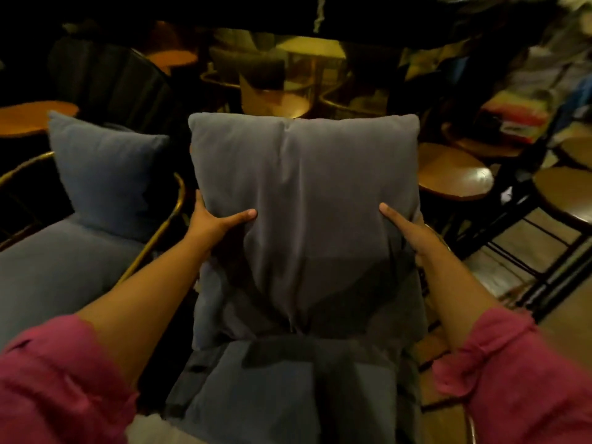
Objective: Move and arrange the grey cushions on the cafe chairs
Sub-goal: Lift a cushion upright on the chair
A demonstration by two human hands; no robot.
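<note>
A large grey back cushion (304, 200) stands upright in the middle, resting on the grey seat cushion (288, 386) of the chair in front of me. My left hand (217, 221) grips its left edge with the thumb pressed into the front. On the right edge, my right hand (405, 230) grips it the same way. A second grey back cushion (105, 174) leans upright on the neighbouring chair at the left, above that chair's grey seat cushion (57, 267).
A gold metal armrest (160, 229) curves between the two chairs. Round wooden tables (455, 177) and stools (563, 193) with black legs stand at the right. More tables and dark chairs (121, 81) crowd the dim background. Colourful stacked items (519, 116) sit at far right.
</note>
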